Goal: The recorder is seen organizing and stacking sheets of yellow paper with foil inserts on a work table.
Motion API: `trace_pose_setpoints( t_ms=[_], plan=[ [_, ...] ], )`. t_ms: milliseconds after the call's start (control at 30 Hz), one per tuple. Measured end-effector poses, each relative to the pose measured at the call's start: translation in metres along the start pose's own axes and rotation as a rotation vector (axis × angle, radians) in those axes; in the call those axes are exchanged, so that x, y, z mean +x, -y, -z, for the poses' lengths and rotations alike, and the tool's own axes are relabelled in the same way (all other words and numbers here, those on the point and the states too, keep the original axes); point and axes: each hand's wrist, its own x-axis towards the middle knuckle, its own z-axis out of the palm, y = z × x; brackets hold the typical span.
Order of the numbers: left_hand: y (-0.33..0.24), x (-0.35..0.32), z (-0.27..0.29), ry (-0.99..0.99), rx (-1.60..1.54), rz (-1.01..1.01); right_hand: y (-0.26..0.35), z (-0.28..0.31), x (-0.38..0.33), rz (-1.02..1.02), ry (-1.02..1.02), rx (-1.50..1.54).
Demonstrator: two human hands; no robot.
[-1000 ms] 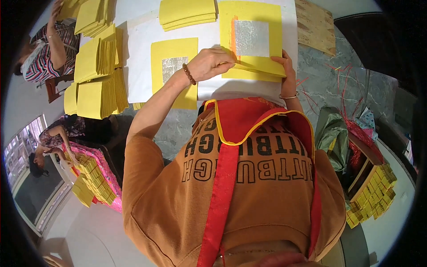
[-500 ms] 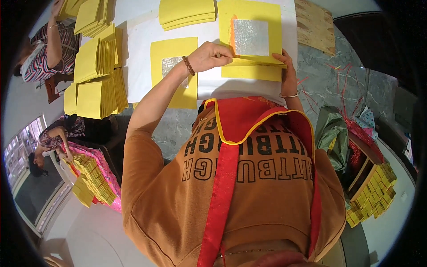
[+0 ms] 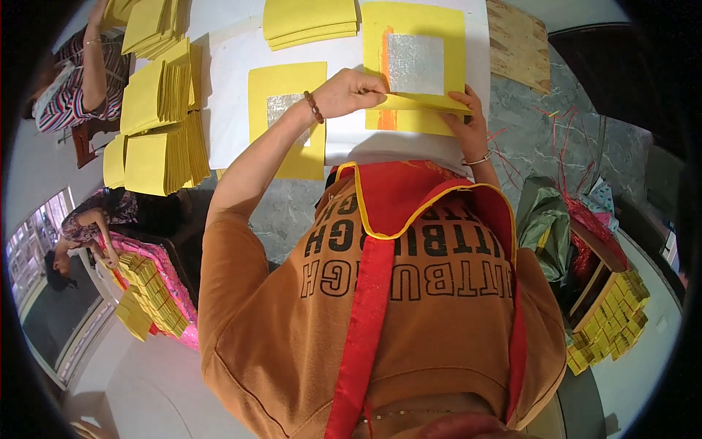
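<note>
My left hand point(image 3: 356, 93) pinches the left end of a lifted edge of yellow paper point(image 3: 424, 104). At its right end, the fingers and thumb of my right hand point(image 3: 468, 121) close round the same edge. Beyond the raised edge lies yellow paper with a silver square point(image 3: 415, 64) and an orange stripe point(image 3: 387, 51) down the square's left side. More orange shows on the yellow paper on the near side of the raised edge. Left of it, partly behind my left forearm, rests another yellow sheet point(image 3: 289, 79) with a silver square, overhanging the table's near edge.
Folded yellow paper point(image 3: 310, 22) lies at the back of the white table point(image 3: 228, 80). Several thick yellow stacks point(image 3: 155, 157) line its left side. Two other people point(image 3: 80, 80) are at the left. A green bag point(image 3: 547, 219) and bundled yellow paper point(image 3: 610, 322) are at the right.
The near edge is raised further, uncovering an orange stripe on the paper nearer me. My right hand has dipped slightly toward me, its fingers bending round the edge; my left hand keeps its pinch.
</note>
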Motion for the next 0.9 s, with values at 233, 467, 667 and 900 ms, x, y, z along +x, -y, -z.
trace_pose_setpoints(
  t_ms=[233, 467, 667, 900],
  plan=[
    [-0.011, -0.019, -0.012, -0.308, 0.688, -0.477, -0.015, 0.004, 0.003, -0.024, -0.005, -0.036],
    [0.015, -0.014, -0.019, -0.454, 0.662, -0.417, -0.006, 0.002, 0.005, -0.039, -0.007, 0.008],
    [0.018, -0.003, -0.025, -0.536, 0.95, -0.384, -0.006, 0.003, 0.006, 0.005, -0.044, -0.031],
    [-0.003, -0.034, -0.026, -0.428, 0.981, -0.478, 0.043, 0.015, 0.002, 0.314, 0.011, -0.714]
  ],
)
